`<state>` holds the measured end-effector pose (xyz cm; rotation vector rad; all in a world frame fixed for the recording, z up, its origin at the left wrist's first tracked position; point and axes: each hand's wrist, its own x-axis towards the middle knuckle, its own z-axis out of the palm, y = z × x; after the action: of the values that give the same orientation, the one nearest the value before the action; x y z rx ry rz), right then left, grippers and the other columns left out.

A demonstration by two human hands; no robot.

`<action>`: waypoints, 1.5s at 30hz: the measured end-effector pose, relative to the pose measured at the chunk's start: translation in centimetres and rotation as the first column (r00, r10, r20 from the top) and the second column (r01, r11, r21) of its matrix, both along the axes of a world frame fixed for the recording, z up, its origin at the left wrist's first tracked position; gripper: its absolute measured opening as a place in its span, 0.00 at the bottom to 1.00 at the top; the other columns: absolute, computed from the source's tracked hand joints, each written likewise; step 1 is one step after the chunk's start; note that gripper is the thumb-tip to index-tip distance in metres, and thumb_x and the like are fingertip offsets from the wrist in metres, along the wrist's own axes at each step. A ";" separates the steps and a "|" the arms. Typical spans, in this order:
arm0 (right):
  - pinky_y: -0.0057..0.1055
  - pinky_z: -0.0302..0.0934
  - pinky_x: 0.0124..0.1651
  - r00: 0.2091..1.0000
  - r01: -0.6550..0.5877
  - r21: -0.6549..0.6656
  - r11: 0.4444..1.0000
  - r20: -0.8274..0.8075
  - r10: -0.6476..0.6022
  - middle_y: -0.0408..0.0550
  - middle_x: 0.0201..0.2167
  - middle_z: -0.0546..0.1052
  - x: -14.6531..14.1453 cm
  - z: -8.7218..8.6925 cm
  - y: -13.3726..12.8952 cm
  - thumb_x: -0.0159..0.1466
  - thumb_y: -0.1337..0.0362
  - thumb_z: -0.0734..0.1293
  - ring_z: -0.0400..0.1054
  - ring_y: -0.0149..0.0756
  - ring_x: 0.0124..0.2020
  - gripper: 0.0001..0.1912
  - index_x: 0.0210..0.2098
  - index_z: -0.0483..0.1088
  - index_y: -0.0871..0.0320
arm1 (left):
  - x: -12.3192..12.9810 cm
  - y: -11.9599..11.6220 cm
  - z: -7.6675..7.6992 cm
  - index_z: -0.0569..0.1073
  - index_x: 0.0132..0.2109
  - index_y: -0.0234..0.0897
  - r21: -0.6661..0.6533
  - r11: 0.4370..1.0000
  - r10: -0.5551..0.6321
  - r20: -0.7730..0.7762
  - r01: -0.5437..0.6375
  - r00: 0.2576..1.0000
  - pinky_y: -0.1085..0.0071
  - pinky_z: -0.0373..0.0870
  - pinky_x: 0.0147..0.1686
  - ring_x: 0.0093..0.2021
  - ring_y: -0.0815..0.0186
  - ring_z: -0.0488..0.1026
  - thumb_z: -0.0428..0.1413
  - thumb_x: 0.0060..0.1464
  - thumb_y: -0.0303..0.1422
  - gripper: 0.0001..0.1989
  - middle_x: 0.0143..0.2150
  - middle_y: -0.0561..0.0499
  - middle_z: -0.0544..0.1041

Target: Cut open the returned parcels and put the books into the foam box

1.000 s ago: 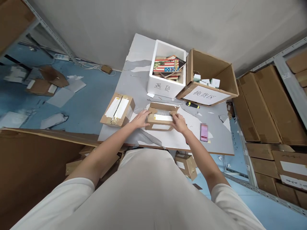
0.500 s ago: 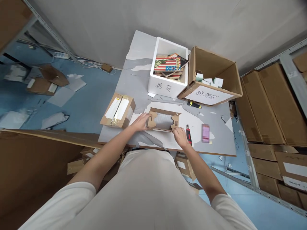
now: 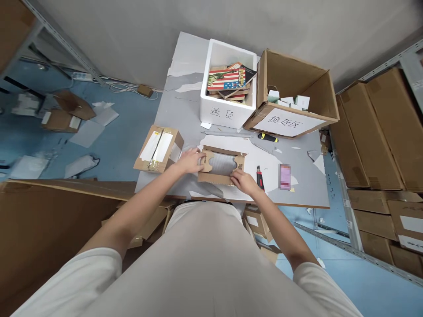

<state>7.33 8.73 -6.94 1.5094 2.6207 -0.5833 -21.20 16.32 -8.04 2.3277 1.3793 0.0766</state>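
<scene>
A small open cardboard box (image 3: pixel 214 178) lies near the table's front edge, with grey, translucent wrapping (image 3: pixel 223 164) between its two notched end flaps. My left hand (image 3: pixel 192 160) is at the box's left end, fingers curled on that edge. My right hand (image 3: pixel 243 180) grips the near right corner, its fingers pinched on the cardboard. To the right lies a red and black cutter (image 3: pixel 260 178), and further right a blurred pink item (image 3: pixel 284 177). A taped carton with a white label (image 3: pixel 158 147) sits left of my left hand.
At the back of the table (image 3: pixel 185 105) stand a white foam box (image 3: pixel 228 112) of books and a large carton (image 3: pixel 297 70) holding small white boxes. A yellow and black cutter (image 3: pixel 268 138) lies before them. Shelves with cartons (image 3: pixel 386 136) are at the right.
The small box's near side flap has folded outward toward me. My left hand's fingers have spread a little over the left end. The whole view has shifted slightly.
</scene>
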 end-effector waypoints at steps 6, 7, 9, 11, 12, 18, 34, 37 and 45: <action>0.41 0.52 0.49 0.921 -0.290 -0.089 0.953 0.246 0.303 0.57 0.36 0.78 -2.4 1.0 5.5 0.61 0.70 0.62 0.69 0.46 0.41 0.11 0.37 0.77 0.61 | 6.3 -0.4 1.3 0.78 0.35 0.37 0.040 0.931 -0.363 -0.029 0.363 0.932 0.55 0.55 0.55 0.45 0.55 0.72 0.57 0.51 0.36 0.09 0.38 0.43 0.77; 0.42 0.50 0.51 0.904 -0.312 -0.088 0.946 0.277 0.324 0.58 0.33 0.78 -2.3 1.0 5.7 0.61 0.71 0.61 0.70 0.45 0.39 0.12 0.35 0.77 0.62 | 6.7 -0.3 1.4 0.78 0.33 0.37 0.010 0.921 -0.388 -0.077 0.390 0.918 0.53 0.52 0.57 0.42 0.56 0.73 0.57 0.51 0.35 0.08 0.34 0.44 0.78; 0.44 0.47 0.53 0.901 -0.310 -0.025 0.950 0.312 0.302 0.58 0.31 0.78 -1.6 1.2 5.5 0.62 0.72 0.59 0.70 0.44 0.37 0.14 0.34 0.77 0.63 | 6.7 -0.4 1.7 0.79 0.31 0.36 0.019 0.945 -0.317 -0.195 0.327 0.928 0.47 0.45 0.59 0.40 0.54 0.73 0.57 0.51 0.36 0.09 0.32 0.43 0.78; 0.45 0.45 0.54 0.930 -0.233 0.082 0.969 0.310 0.198 0.58 0.34 0.77 0.0 1.4 4.8 0.63 0.73 0.56 0.69 0.44 0.38 0.15 0.37 0.76 0.62 | 5.7 -1.0 2.2 0.80 0.35 0.34 0.088 0.976 -0.175 -0.235 0.200 0.956 0.42 0.39 0.60 0.43 0.49 0.73 0.58 0.51 0.40 0.13 0.36 0.40 0.78; 0.46 0.44 0.55 0.944 -0.178 0.124 0.976 0.301 0.134 0.58 0.35 0.76 0.9 1.4 4.3 0.64 0.72 0.56 0.68 0.44 0.39 0.16 0.38 0.75 0.62 | 5.0 -1.5 2.5 0.80 0.37 0.33 0.114 0.984 -0.112 -0.221 0.139 0.969 0.41 0.36 0.61 0.46 0.46 0.72 0.58 0.51 0.43 0.17 0.39 0.38 0.78; 0.41 0.50 0.51 0.974 0.009 0.111 0.994 0.226 -0.034 0.58 0.46 0.72 4.1 0.6 1.7 0.67 0.64 0.59 0.65 0.46 0.46 0.13 0.43 0.72 0.61 | 2.6 -5.3 1.6 0.59 0.65 0.26 0.073 0.991 0.120 -0.187 -0.108 0.975 0.38 0.31 0.62 0.67 0.39 0.49 0.49 0.49 0.60 0.48 0.67 0.29 0.56; 0.42 0.54 0.55 0.909 0.079 0.147 0.986 0.395 -0.132 0.65 0.52 0.69 -5.9 -0.7 6.2 0.67 0.75 0.49 0.63 0.47 0.54 0.23 0.59 0.59 0.68 | 2.3 -6.6 -2.9 0.38 0.70 0.25 -0.055 0.966 0.249 -0.044 -0.251 0.968 0.48 0.38 0.65 0.71 0.46 0.39 0.53 0.43 0.61 0.60 0.71 0.32 0.41; 0.39 0.60 0.49 0.856 0.138 0.032 0.990 0.499 -0.135 0.65 0.49 0.71 -6.6 -1.0 6.7 0.67 0.75 0.49 0.68 0.45 0.49 0.20 0.52 0.65 0.66 | 2.6 -6.7 -3.4 0.39 0.70 0.24 -0.055 0.963 0.264 -0.023 -0.265 0.964 0.47 0.38 0.65 0.71 0.44 0.39 0.54 0.43 0.60 0.60 0.71 0.32 0.42; 0.37 0.63 0.43 0.845 0.155 -0.195 0.969 0.534 -0.027 0.58 0.43 0.77 -6.9 -0.5 7.8 0.65 0.77 0.55 0.74 0.44 0.45 0.21 0.55 0.63 0.57 | 3.4 -6.6 -3.2 0.38 0.70 0.25 -0.072 0.944 0.322 -0.033 -0.323 0.946 0.41 0.31 0.63 0.71 0.43 0.34 0.55 0.43 0.60 0.60 0.71 0.33 0.42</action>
<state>0.40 16.53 -7.43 1.4683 1.9989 -0.3858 -17.76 9.74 -11.25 2.0258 1.7319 0.0948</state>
